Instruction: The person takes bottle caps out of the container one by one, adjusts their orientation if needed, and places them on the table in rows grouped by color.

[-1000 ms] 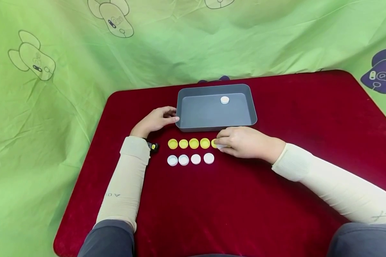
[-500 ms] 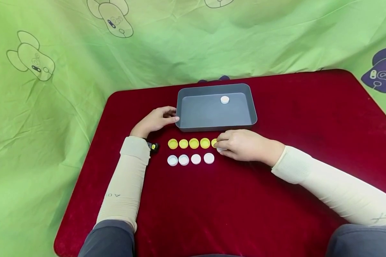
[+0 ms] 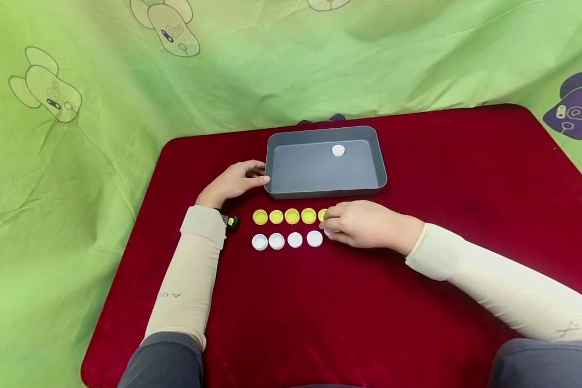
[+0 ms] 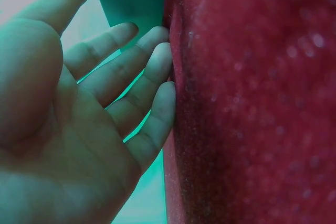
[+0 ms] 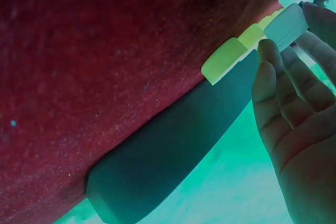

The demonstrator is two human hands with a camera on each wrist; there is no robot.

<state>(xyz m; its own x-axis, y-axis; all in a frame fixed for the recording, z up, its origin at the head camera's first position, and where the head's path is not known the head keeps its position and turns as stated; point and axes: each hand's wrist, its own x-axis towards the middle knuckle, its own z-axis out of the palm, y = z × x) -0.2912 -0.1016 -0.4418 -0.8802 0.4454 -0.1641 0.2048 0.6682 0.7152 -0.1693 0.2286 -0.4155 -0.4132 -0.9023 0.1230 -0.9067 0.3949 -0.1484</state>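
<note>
My right hand (image 3: pixel 366 223) pinches a white bottle cap (image 5: pixel 286 27) between thumb and fingertips, low over the table at the right end of two rows of caps. In the head view the hand covers most of that cap. Several yellow bottle caps (image 3: pixel 292 216) form the row nearer the tray; below them lie several white bottle caps (image 3: pixel 295 240). My left hand (image 3: pixel 235 180) is at the left end of a grey tray (image 3: pixel 320 193), thumb at the rim and fingers loosely spread alongside the wall. Another white bottle cap (image 3: pixel 338 150) sits inside the tray.
The red-covered table (image 3: pixel 397 312) has rounded corners. A green printed curtain (image 3: pixel 417 59) hangs behind it and at the left. Under my left wrist shows a small black device (image 3: pixel 231 222).
My right hand has moved a little toward me with the white bottle cap, from beside the rightmost yellow cap to near the white row. The left hand and tray stay put.
</note>
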